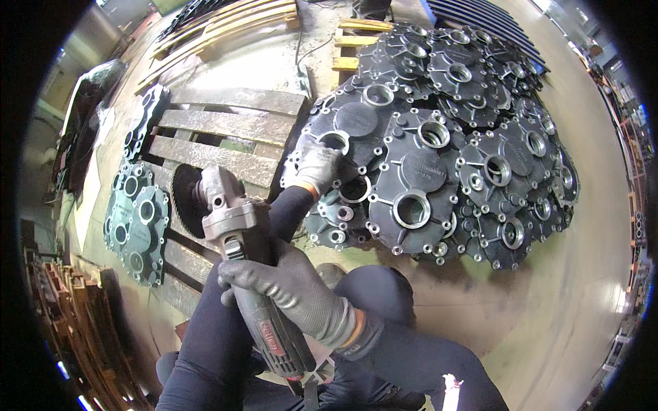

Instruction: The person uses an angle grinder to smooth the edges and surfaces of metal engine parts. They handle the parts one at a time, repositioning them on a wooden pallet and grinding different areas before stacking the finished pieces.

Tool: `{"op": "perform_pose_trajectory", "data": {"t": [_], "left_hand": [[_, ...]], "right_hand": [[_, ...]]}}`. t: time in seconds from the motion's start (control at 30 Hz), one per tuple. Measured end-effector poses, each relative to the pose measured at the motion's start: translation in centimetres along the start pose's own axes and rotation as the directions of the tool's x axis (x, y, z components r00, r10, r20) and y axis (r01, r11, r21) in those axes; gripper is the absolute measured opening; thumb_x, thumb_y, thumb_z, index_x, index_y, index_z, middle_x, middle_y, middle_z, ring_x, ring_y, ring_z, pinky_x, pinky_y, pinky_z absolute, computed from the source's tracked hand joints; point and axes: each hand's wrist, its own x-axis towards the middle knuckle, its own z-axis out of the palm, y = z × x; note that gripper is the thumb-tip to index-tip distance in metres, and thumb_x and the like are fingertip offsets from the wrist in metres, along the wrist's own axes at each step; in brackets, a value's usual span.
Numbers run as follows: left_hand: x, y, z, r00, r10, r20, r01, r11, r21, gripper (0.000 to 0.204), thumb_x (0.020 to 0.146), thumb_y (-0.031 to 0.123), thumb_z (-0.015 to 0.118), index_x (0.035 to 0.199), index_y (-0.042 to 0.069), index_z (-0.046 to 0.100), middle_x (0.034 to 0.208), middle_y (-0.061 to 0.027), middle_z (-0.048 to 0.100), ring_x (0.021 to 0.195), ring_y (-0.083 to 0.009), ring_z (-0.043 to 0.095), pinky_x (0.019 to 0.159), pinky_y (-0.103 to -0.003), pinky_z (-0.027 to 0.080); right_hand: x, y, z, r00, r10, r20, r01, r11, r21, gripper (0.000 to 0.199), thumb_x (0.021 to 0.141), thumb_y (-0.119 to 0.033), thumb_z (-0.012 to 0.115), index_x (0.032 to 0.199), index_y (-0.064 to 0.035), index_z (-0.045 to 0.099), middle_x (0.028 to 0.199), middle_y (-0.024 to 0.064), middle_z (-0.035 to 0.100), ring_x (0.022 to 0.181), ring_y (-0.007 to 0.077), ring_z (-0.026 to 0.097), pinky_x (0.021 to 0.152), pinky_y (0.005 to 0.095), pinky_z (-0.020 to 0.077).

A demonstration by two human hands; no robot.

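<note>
My right hand (pixel 301 294), in a grey work glove, wraps round the body of an angle grinder (pixel 236 219). The grinder's dark, worn disc (pixel 186 198) points up and left, above the slatted pallet. My left hand (pixel 319 168), gloved in lighter grey, reaches past the grinder to a dark metal gear housing cover (pixel 356 118) at the left of the pile. Its fingers are bent at the cover's lower round bore, and the fingertips are partly hidden. Just right of it a similar cover (pixel 421 181) leans on the heap, with two machined bores.
Several more covers (pixel 504 161) are stacked to the right. Left of me lies a wooden pallet (pixel 226 127), with covers (pixel 137 222) along its left edge. Further pallets (pixel 226 27) stand at the back. Rusty brown pieces (pixel 72 308) are piled at the lower left.
</note>
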Motion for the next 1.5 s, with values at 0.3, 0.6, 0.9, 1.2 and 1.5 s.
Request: {"op": "perform_pose_trajectory", "data": {"t": [0.3, 0.6, 0.9, 1.2, 1.5], "left_hand": [[-3.4, -0.9, -1.1, 0.999, -0.014, -0.033, 0.014, 1.0, 0.006, 0.02, 0.084, 0.032, 0.079, 0.101, 0.021, 0.083, 0.096, -0.0103, 0.081, 0.098, -0.0335, 0.078, 0.087, -0.052, 0.055], [-4.1, -1.1, 0.0, 0.999, -0.009, -0.053, 0.011, 0.999, 0.042, 0.018, 0.084, 0.033, 0.079, 0.098, 0.022, 0.083, 0.096, -0.0096, 0.082, 0.097, -0.0332, 0.078, 0.086, -0.052, 0.055], [-4.0, -1.0, 0.8, 0.997, -0.068, -0.048, 0.069, 0.998, 0.012, 0.029, 0.092, 0.019, 0.069, 0.12, 0.014, 0.075, 0.109, -0.0156, 0.078, 0.108, -0.0372, 0.073, 0.093, -0.051, 0.055], [-6.9, 15.0, -0.4, 0.835, 0.526, -0.16, -0.549, 0.782, -0.295, 0.087, 0.085, 0.037, 0.078, 0.16, 0.005, 0.048, 0.151, -0.0194, 0.061, 0.136, -0.0388, 0.061, 0.118, -0.052, 0.046], [-6.2, 19.6, 1.6, 0.793, 0.606, -0.064, -0.608, 0.781, -0.139, 0.078, 0.087, 0.031, 0.071, 0.158, 0.005, 0.05, 0.137, -0.0247, 0.063, 0.127, -0.0428, 0.065, 0.113, -0.054, 0.05]], "right_hand": [[0.0, -0.2, 0.1, 1.0, 0.025, -0.019, -0.025, 0.999, -0.039, 0.042, 0.099, -0.031, 0.084, 0.121, 0.0021, 0.07, 0.096, 0.0111, 0.077, 0.081, 0.0177, 0.076, 0.074, 0.0304, 0.0613], [0.1, 1.0, 0.3, 1.0, 0.029, -0.003, -0.028, 0.999, 0.046, 0.039, 0.099, -0.027, 0.084, 0.12, 0.0026, 0.071, 0.098, 0.0102, 0.076, 0.08, 0.0174, 0.076, 0.071, 0.0287, 0.0625], [0.5, 1.2, -0.3, 0.997, 0.002, 0.072, 0.007, 0.992, -0.122, 0.038, 0.1, -0.032, 0.085, 0.11, 0.002, 0.073, 0.099, 0.0097, 0.077, 0.083, 0.016, 0.076, 0.076, 0.0288, 0.0624], [0.0, 0.9, 0.6, 0.987, -0.125, 0.098, 0.128, 0.991, -0.028, 0.037, 0.1, -0.032, 0.085, 0.115, 0.0005, 0.075, 0.092, 0.0059, 0.075, 0.078, 0.0128, 0.074, 0.07, 0.0273, 0.0614], [0.4, 2.0, -0.1, 0.981, -0.19, 0.045, 0.195, 0.971, -0.135, 0.045, 0.095, -0.034, 0.087, 0.121, -0.0018, 0.068, 0.093, 0.0031, 0.071, 0.072, 0.0129, 0.07, 0.063, 0.0284, 0.0577]]}}
